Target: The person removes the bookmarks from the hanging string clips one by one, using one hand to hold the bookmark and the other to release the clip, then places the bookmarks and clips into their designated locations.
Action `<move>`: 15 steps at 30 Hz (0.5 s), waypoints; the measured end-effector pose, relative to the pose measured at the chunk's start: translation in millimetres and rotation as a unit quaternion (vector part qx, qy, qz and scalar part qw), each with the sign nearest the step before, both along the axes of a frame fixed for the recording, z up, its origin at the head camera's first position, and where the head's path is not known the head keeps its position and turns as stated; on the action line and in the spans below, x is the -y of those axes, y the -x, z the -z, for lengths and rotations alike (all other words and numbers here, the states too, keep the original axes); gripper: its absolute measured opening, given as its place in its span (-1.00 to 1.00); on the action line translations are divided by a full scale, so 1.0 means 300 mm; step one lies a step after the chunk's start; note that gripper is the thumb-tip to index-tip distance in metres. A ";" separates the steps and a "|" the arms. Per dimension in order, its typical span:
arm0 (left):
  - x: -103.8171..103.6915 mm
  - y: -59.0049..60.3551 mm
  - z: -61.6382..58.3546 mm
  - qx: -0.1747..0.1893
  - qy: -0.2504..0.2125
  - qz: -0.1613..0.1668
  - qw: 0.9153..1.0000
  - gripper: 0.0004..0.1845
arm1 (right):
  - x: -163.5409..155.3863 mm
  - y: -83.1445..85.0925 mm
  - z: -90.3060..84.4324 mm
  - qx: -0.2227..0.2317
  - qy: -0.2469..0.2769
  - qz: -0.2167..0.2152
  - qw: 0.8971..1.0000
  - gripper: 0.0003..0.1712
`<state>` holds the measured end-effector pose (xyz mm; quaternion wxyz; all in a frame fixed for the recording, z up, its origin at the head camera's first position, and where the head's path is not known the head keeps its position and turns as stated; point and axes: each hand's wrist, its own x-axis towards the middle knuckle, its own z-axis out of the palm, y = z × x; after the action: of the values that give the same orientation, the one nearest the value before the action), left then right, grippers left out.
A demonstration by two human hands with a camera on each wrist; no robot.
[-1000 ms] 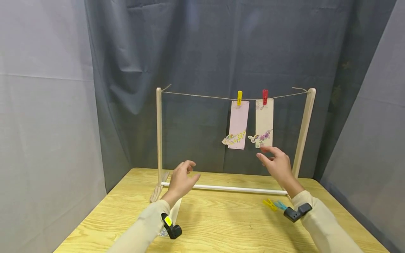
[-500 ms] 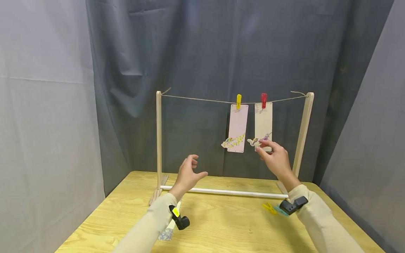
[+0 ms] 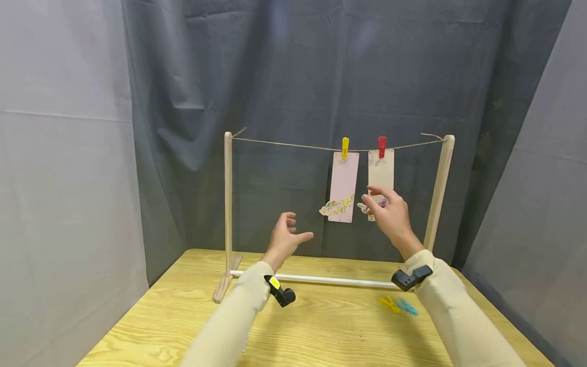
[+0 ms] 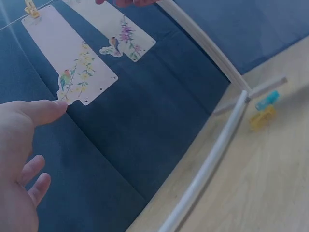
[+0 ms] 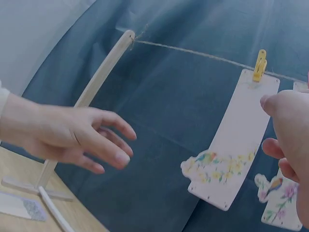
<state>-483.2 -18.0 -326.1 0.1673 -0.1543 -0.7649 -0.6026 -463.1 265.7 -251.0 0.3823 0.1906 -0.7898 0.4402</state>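
Cream card (image 3: 380, 173) is partly covered by right hand (image 3: 391, 214), fingers narrowly parted; left hand (image 3: 284, 240) is held wide, left of pink card (image 3: 344, 183).

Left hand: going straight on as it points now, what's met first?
The left hand would probably meet the pink card first; depth is unclear, so it might pass in front.
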 end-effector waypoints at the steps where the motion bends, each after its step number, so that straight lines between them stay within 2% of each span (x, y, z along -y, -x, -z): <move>1: -0.009 0.009 -0.005 0.001 -0.006 -0.001 1.000 -0.18 | 0.005 0.001 -0.015 0.004 -0.003 -0.004 1.000 -0.45; 8: -0.071 0.047 -0.036 0.009 -0.041 0.004 0.999 -0.15 | 0.046 0.008 -0.119 0.057 -0.023 -0.050 0.997 -0.29; 15: -0.159 0.080 -0.047 0.004 -0.048 -0.006 0.999 -0.17 | 0.060 0.024 -0.198 0.055 -0.013 -0.061 0.997 -0.32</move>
<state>-507.1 29.6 -312.1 0.1753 -0.1388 -0.7370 -0.6378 -470.3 247.8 -191.6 0.3082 0.2193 -0.8022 0.4620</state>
